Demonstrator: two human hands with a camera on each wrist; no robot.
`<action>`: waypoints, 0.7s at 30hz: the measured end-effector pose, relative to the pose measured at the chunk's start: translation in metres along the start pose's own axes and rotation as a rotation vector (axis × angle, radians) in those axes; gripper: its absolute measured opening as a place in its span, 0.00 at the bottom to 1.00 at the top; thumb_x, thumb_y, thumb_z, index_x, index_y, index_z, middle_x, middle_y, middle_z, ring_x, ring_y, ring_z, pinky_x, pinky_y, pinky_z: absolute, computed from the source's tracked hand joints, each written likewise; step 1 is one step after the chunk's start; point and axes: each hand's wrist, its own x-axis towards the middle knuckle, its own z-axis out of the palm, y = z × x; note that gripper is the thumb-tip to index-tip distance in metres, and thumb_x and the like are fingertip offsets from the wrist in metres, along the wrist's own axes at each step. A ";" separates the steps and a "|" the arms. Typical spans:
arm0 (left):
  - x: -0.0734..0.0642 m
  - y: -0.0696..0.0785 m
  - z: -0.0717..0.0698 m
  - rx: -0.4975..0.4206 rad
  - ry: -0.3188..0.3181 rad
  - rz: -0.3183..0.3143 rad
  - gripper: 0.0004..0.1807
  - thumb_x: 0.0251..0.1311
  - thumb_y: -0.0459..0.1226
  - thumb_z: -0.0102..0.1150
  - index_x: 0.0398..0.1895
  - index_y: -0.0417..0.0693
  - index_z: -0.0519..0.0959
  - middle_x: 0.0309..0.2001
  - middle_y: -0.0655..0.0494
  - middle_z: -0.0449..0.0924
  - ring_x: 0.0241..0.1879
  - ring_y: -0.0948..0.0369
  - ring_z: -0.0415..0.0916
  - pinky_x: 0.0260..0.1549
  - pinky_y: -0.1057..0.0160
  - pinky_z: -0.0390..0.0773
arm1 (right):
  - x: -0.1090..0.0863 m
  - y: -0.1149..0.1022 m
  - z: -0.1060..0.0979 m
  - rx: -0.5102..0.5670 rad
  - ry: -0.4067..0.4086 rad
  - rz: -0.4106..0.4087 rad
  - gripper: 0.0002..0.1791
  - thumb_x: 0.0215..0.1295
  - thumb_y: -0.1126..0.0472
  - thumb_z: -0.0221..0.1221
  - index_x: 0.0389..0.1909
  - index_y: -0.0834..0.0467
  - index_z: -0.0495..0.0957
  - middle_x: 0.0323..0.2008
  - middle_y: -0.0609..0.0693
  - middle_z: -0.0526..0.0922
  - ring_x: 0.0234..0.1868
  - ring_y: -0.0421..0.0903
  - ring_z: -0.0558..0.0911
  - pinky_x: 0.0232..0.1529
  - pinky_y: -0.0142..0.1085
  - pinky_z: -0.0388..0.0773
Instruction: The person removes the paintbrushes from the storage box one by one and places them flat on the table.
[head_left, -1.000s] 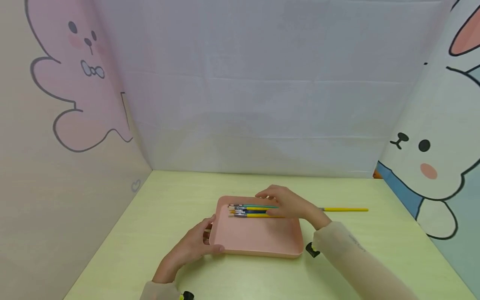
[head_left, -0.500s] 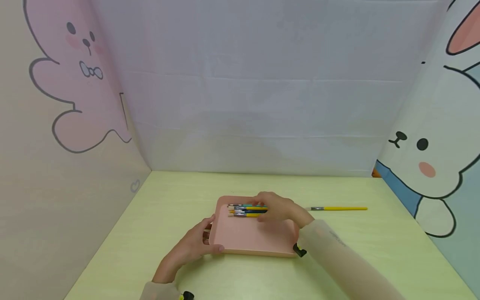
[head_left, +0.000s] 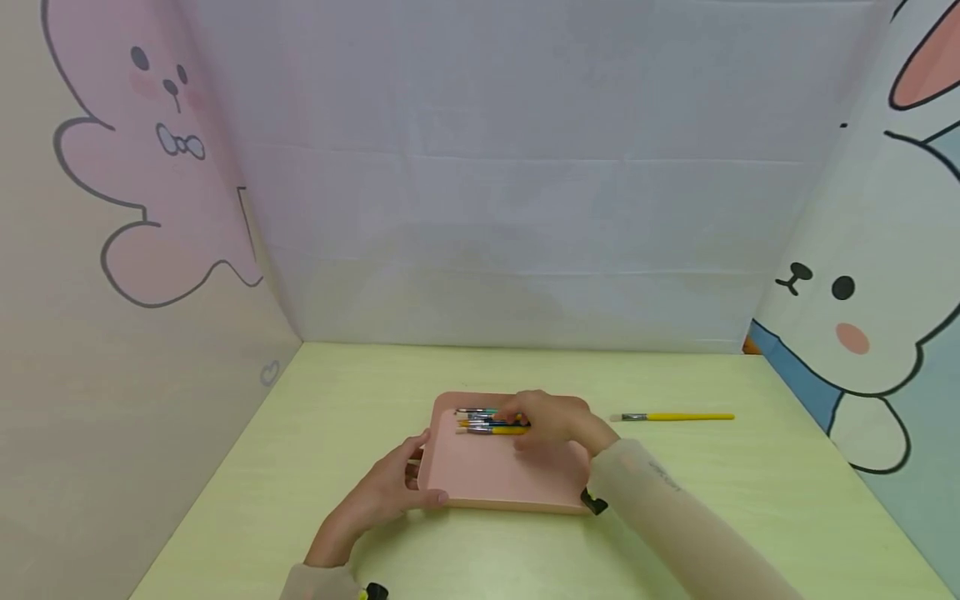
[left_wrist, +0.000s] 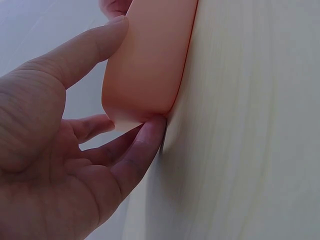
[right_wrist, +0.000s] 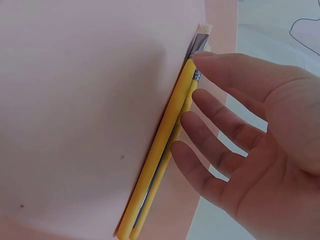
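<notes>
In the head view, the left hand [head_left: 386, 487] grips the near left corner of a shallow pink tray [head_left: 495, 483]. Thumb and fingers bear on its outer walls, as the left wrist view shows. Several slim paintbrushes [head_left: 480, 422] lie side by side inside, bristles to the left. Over their handles hovers the right hand [head_left: 551, 419], fingers loosely bent and spread. A thick yellow paintbrush [right_wrist: 162, 145] is nearest in the right wrist view; the thumb tip overlaps its metal ferrule. The other fingertips are at the brushes' edge; firm contact cannot be told. The index finger is mostly hidden.
One yellow-handled paintbrush [head_left: 686, 417] lies alone on the pale yellow-green table [head_left: 360, 392], right of the tray. A white sheet [head_left: 525, 250] stands along the back, with printed panels at both sides. Small dark devices are on both wrists.
My right hand has moved left along the brushes in the tray, uncovering more of the lone brush and the tray's right side. The left hand has stayed on the tray corner.
</notes>
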 end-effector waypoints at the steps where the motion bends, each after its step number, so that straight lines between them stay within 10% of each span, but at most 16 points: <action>1: 0.000 0.000 0.000 -0.002 -0.001 0.001 0.60 0.54 0.44 0.84 0.85 0.42 0.56 0.64 0.45 0.76 0.52 0.54 0.80 0.47 0.61 0.82 | 0.000 0.000 0.001 0.003 -0.002 0.002 0.26 0.66 0.69 0.70 0.66 0.59 0.82 0.62 0.53 0.82 0.56 0.54 0.80 0.60 0.49 0.78; 21: -0.001 0.000 0.000 0.000 0.002 0.000 0.59 0.54 0.43 0.84 0.84 0.42 0.57 0.62 0.46 0.77 0.52 0.54 0.80 0.48 0.59 0.82 | 0.009 -0.004 0.007 -0.092 -0.034 0.032 0.26 0.66 0.78 0.62 0.60 0.52 0.87 0.58 0.48 0.84 0.55 0.48 0.81 0.58 0.45 0.80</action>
